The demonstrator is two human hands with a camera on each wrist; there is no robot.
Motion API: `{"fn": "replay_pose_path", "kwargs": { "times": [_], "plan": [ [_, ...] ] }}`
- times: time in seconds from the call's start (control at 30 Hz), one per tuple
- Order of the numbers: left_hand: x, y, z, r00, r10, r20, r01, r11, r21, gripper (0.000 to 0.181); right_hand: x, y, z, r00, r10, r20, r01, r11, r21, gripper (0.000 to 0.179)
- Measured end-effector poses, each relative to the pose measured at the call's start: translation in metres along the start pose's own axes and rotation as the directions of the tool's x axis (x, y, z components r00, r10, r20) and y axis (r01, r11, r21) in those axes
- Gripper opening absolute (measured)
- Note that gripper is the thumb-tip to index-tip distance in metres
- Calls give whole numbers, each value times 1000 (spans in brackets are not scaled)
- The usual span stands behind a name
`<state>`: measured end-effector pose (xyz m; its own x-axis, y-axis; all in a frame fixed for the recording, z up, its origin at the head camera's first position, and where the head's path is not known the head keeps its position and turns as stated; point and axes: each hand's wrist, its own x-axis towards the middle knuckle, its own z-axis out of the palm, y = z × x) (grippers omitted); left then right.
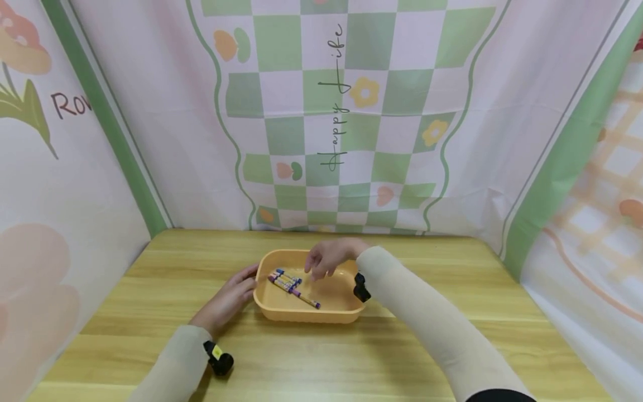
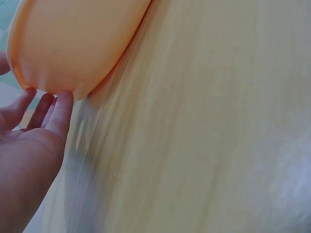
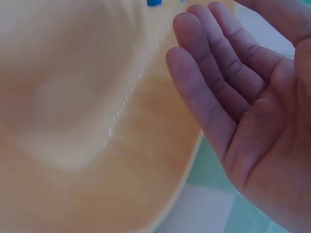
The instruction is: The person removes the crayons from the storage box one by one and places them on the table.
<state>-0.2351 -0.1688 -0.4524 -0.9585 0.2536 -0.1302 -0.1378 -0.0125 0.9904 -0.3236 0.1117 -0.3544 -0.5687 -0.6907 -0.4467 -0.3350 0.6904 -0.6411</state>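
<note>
Left hand (image 1: 228, 301), spread, is touching the oblong orange plastic tray (image 1: 308, 316); right hand (image 1: 329, 259), loosely spread, is hovering above. Inside, slender purple-and-blue-tipped wax crayons (image 1: 283, 283) are likely proving light, brittle: grip mid-barrel.

Blue- and purple-ended crayons (image 1: 285, 282) lying inside a light-orange basin (image 1: 311, 316).

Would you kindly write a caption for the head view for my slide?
Left hand against an orange tray with crayons, right hand above.

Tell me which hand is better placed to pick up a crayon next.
Probably the right hand: it hovers, empty, over the orange tray, near the crayons. The left hand touches the tray's outer wall, which stands between it and them.
</note>
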Motion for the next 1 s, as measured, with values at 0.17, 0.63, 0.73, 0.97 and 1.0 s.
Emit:
{"fn": "replay_pose_path", "kwargs": {
  "times": [0.17,0.63,0.73,0.97,1.0],
  "plan": [
    [0,0,-1,1000,2,-5,-2,1000,4,62,16,-2,13,999,25,33,-24,999,-31,26],
    [-1,-1,0,1000,-3,-1,3,1000,12,62,35,8,34,992,86,87,-89,996,26,13],
    [0,-1,0,1000,3,2,-3,1000,14,62,37,10,37,992,89,86,-93,995,43,11],
    [1,-2,0,1000,5,2,-5,1000,11,62,37,11,36,991,90,95,-95,994,60,8],
    [1,-3,0,1000,6,1,-6,1000,11,62,36,11,35,991,90,95,-96,994,60,7]
  ]
}}
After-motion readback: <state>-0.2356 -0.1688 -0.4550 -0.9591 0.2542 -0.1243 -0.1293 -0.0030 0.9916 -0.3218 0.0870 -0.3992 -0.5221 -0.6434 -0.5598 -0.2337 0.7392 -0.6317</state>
